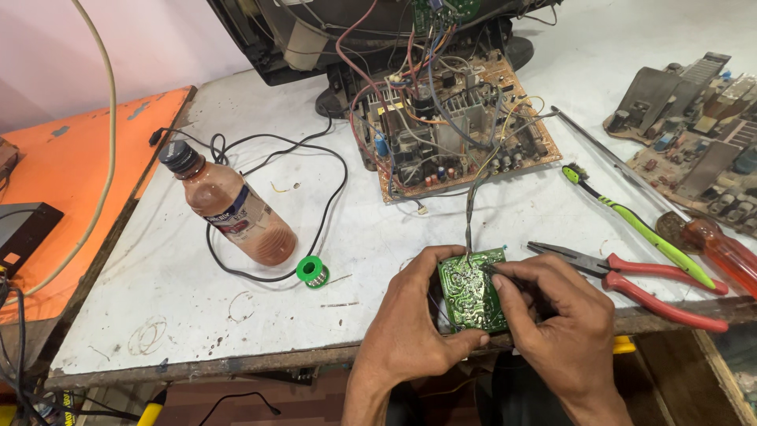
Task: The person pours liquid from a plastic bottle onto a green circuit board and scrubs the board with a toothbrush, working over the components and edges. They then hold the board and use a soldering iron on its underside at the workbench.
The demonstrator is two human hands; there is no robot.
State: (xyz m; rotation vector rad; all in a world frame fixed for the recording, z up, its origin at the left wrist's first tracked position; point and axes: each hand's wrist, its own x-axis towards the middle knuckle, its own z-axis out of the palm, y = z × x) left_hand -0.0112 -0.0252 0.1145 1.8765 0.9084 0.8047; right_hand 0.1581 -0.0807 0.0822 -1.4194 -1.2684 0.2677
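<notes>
Head view: you look down at a white table w/ your 2 hands at the near edge.
Board: small green circuit board, solder side up. Long axis runs away from you, tipped a bit to the left. Far end points at the big board.
Where: near edge of table, just right of middle, betw. both hands.
Left hand: fingers wrap the board's left side, thumb under the near end. It's gripping the board.
Right hand: closed round a thin dark tool; tip touches the board's top right corner. Can't tell what kind of tool.
Wires: a thin bunch runs from the board's far end up to the big brown circuit board.
Nearby, right: red-handled pliers, green toothbrush, orange screwdriver.
Nearby, left: green solder spool, brown bottle lying down, black cable.
</notes>
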